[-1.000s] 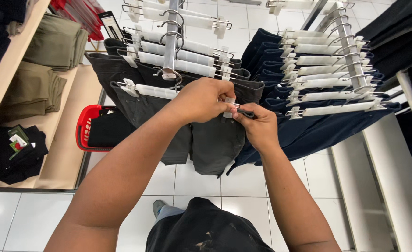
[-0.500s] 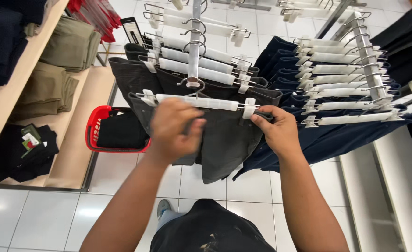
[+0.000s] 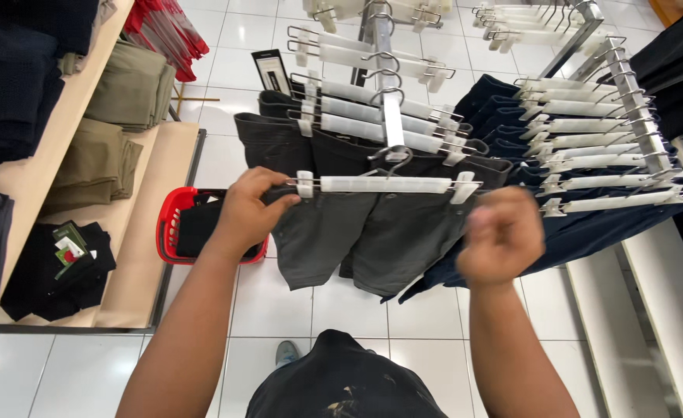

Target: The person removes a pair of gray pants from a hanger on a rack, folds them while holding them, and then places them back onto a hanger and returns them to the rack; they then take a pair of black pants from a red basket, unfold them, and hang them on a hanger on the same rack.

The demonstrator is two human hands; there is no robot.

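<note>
Dark grey shorts (image 3: 365,232) on a white clip hanger (image 3: 384,184), hooked at the front of a chrome rack arm (image 3: 388,85), hanging between both hands above the white tiled floor (image 3: 279,302). Gripped at the left end by the left hand (image 3: 250,210): fingers (image 3: 268,176) curled narrowly over the hanger's wire and the waistband beside the left clip (image 3: 304,184), thumb underneath against the cloth. Held close at the right end by the right hand (image 3: 502,236), balled into a loose fist just beside the right clip (image 3: 463,188); blurred, fingers folded inward, cannot tell whether anything is pinched inside or whether the clip is actually touched. Hung behind on the same arm: more dark shorts on matching white hangers (image 3: 372,124), waistbands stacked closely one after another. Further right, a second rack of navy garments (image 3: 589,224) on white hangers, spreading below the right wrist. Lower left, a red plastic basket (image 3: 169,224) on the floor with dark clothing inside, partly hidden by the left forearm. Along the left edge, wooden shelves (image 3: 136,263) carrying folded olive trousers (image 3: 125,93) and black folded garments (image 3: 55,271). Red items (image 3: 167,35) hanging at the top left.
</note>
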